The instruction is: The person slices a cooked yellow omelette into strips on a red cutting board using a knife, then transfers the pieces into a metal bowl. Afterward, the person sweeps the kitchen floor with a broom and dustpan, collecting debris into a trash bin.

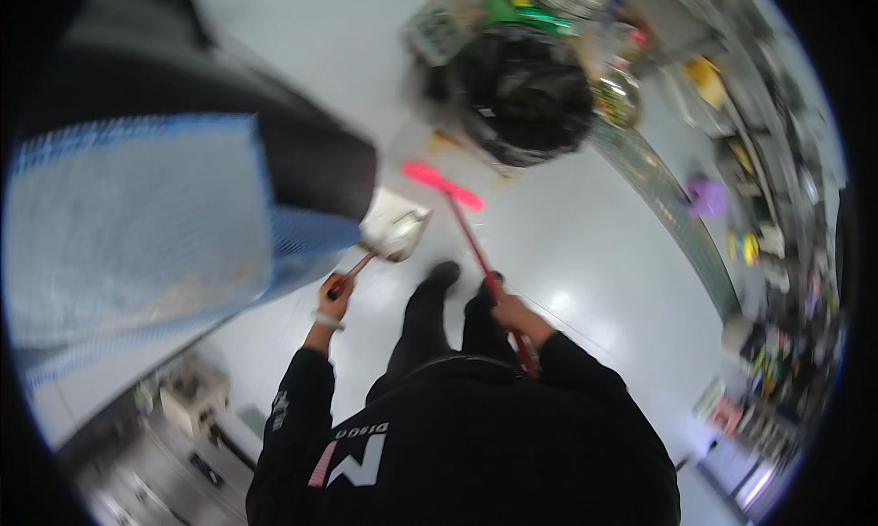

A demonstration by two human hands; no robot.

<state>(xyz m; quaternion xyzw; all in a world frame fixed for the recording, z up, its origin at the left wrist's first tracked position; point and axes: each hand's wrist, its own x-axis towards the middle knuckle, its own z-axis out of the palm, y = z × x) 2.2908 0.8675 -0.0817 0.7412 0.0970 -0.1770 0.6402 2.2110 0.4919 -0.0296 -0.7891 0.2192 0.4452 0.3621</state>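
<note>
My left hand [337, 294] is closed around the dark red handle of a long-handled metal dustpan [396, 225], whose pale pan is low near the floor, just ahead of my feet. In my right hand [513, 313] is the red stick of a broom [443, 185]. The broom's bright pink head is at the floor, ahead and to the right of the pan, and the two are apart. Beyond the pink head stands a bin lined with a black plastic bag [525, 94]. Brownish stains or debris [446, 142] show on the floor beside the bin. The picture is blurred by motion.
On the left, a table or cart under a blue-edged mesh cover [137, 224] and black material comes close to the dustpan. Large clear bottles [617, 100] stand beside the bin. A green floor strip [669, 210] and cluttered shelving [768, 203] run along the right. Steel counters [164, 464] are at lower left.
</note>
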